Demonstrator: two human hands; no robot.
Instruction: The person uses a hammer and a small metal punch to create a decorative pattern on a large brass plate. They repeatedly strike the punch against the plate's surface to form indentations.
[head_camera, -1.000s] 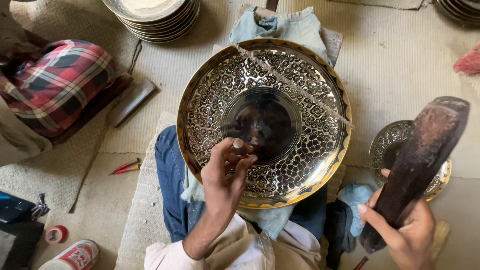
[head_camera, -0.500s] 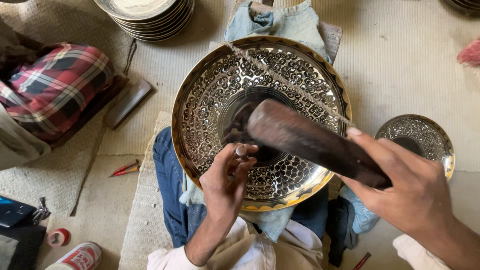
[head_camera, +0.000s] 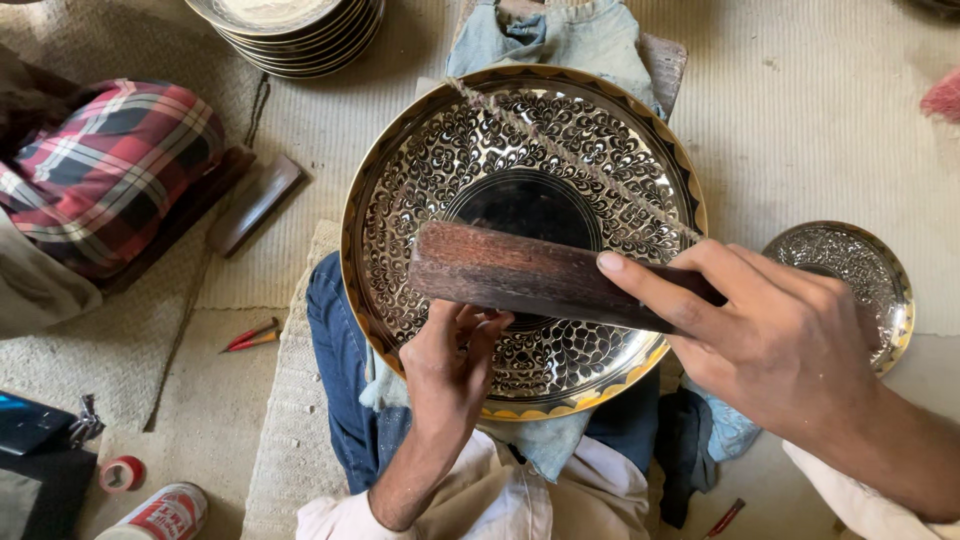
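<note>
Wooden mallet (head_camera: 520, 278) — over engraved tray (head_camera: 420, 190)

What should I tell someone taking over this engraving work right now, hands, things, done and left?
Left hand: fingers pinched on something small, hidden under the mallet, on the plate's near side.
Right hand: grips the wooden mallet, head over the left fingers.
Large engraved plate: on the lap, cord across it.
Done: pattern covers the plate's band.
Left: cannot tell which spots remain.
Small engraved plate lies at right.
</note>
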